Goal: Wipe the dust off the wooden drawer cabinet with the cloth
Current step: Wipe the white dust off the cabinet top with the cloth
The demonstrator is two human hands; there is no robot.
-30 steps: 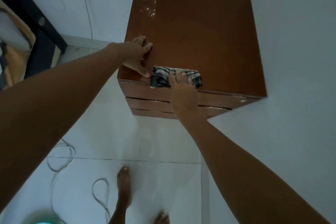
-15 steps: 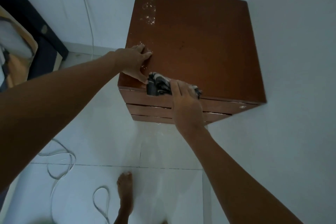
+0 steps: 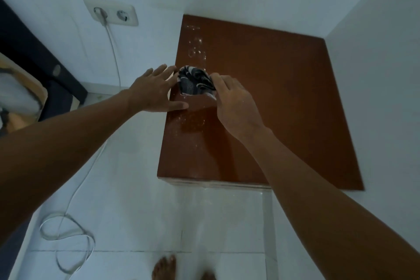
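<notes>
Head view shows us the bunched cloth (image 3: 196,83) on the wooden drawer cabinet (image 3: 272,107) near its left edge, pinched in our right hand (image 3: 234,102), white dust (image 3: 196,49) lying just beyond toward the wall, our left hand (image 3: 154,93) flat, fingers spread, beside it.

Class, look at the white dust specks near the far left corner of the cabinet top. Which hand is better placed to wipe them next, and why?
The right hand. It already grips the bunched cloth, just short of the dust specks on the cabinet top. The left hand lies flat at the left edge, holding nothing.
</notes>
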